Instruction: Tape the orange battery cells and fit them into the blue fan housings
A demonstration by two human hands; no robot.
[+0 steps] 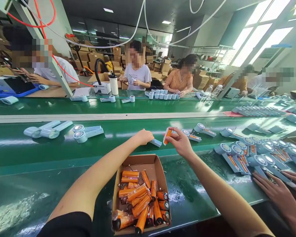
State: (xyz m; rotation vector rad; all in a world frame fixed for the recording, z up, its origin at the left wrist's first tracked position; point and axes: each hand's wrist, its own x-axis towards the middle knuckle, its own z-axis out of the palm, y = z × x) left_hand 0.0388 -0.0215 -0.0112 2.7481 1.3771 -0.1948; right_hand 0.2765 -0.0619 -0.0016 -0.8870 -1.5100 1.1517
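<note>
My left hand [144,136] is closed around a pale blue fan handle shell [155,142] that sticks out to the right of the fist, just above the green belt. My right hand [179,142] pinches an orange battery cell [167,136] by its end, close to the shell's tip. Directly below both hands stands an open cardboard box [138,161] filled with several orange battery cells [140,197] with wires.
Several pale blue fan halves [246,158] lie at the right, where a co-worker's hands [281,192] rest. More fan parts [64,130] lie on the green conveyor belt [64,151] at left. Other people work across the far belt, with cartons behind them.
</note>
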